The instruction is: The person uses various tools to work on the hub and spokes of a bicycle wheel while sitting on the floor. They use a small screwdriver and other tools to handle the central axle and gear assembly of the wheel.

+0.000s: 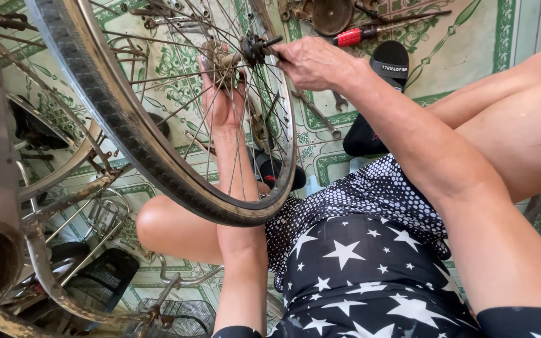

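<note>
We have little room at the hub: the spokes fan out from it on every side, and our left hand lies behind them, reached through the bicycle wheel. Our right hand comes in from the open side, where nothing bars the axle end. The tyre and rim close off the lower left. Beyond the wheel, a rusty bicycle frame and a wire basket crowd the left edge. On the tiled floor, a red-handled screwdriver, a spanner and a black sandal lie just past the hub; the floor to the far right is bare.
</note>
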